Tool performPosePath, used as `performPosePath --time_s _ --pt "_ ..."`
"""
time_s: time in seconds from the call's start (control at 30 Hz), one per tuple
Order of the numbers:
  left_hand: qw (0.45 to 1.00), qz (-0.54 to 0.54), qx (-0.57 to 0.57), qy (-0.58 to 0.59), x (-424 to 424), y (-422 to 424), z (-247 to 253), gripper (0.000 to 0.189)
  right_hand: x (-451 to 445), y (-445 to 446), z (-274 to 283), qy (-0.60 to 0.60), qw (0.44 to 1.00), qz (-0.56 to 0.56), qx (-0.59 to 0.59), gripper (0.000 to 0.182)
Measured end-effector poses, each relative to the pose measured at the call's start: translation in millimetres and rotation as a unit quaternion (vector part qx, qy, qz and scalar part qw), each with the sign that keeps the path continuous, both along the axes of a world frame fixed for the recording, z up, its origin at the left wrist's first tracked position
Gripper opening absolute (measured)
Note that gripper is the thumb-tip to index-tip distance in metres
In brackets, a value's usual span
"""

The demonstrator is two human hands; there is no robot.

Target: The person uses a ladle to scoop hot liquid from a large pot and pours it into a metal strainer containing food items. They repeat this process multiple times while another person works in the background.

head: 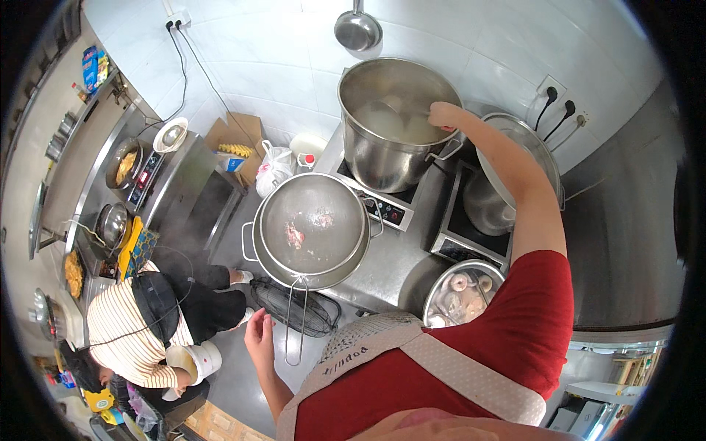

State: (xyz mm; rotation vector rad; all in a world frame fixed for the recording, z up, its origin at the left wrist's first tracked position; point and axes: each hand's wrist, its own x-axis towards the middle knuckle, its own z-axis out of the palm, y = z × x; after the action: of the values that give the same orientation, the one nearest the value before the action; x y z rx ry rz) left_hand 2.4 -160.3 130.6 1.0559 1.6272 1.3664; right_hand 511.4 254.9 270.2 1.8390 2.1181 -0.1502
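My right hand (444, 116) is closed at the inner right side of a tall stainless steel stockpot (383, 160), seemingly around the handle of a ladle (379, 118). Steam and cloudy liquid blur the ladle's round bowl. My left hand (260, 333) hangs low with bent fingers and holds nothing. Near it extends the long wire handle (298, 331) of a fine-mesh strainer (314, 237). This strainer rests across a wide two-handled pot (265, 259). A few pinkish scraps (294, 236) lie on the mesh.
A steel bowl of ring-shaped pieces in liquid (458, 297) stands by my right side. Beyond it, a large lid (521, 149) leans over another pot (488, 201) on an induction cooker. A floor fan (295, 308) is below. At left, another person (138, 325) bends over a white bucket (204, 361).
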Motion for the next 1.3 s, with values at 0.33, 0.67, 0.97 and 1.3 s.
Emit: performPosePath --time_s 0.33,0.67,0.97,1.3 --pt "1.000 -0.007 0.021 -0.010 11 -7 15 0.025 -50 -38 2 0.578 0.699 -0.416 -0.067 0.017" --pt "0.997 -0.018 0.073 0.012 -1 -55 27 0.025 22 -97 16 0.834 0.187 -0.364 -0.369 0.022" --pt "0.991 -0.044 0.124 0.011 -17 -72 17 0.024 16 -239 39 0.893 0.232 -0.264 -0.280 0.023" --pt "0.987 -0.060 0.144 0.030 -16 -92 6 0.024 -30 -403 101 0.900 0.312 -0.155 -0.263 0.032"
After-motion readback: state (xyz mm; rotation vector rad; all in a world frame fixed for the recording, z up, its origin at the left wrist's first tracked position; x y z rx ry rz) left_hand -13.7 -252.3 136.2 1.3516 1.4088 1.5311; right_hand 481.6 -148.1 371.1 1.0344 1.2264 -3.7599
